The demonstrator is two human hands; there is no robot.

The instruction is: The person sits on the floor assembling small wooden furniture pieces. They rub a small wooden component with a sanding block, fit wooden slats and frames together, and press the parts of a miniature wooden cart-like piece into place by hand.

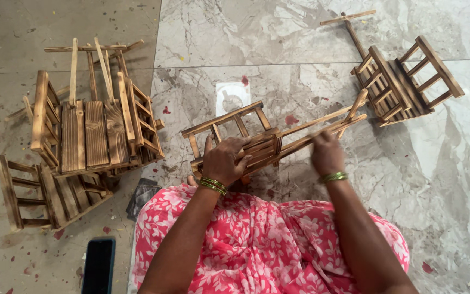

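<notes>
A small burnt-wood slatted cart [246,136] lies on its side on the floor just beyond my knees. My left hand [225,159] grips its slatted body, fingers curled over the top rail. My right hand [326,152] is blurred and rests on the cart's two long handle sticks [322,129], which run up to the right. Whether the right hand's fingers close around the sticks is unclear. Both wrists carry green and gold bangles. Pink floral cloth [267,239] covers my lap.
Two more wooden carts are stacked at the left [91,125], with another [44,193] below them. A further cart [403,81] lies at the upper right. A dark phone [99,265] and a dark sanding pad [141,196] lie on the marble floor at the left.
</notes>
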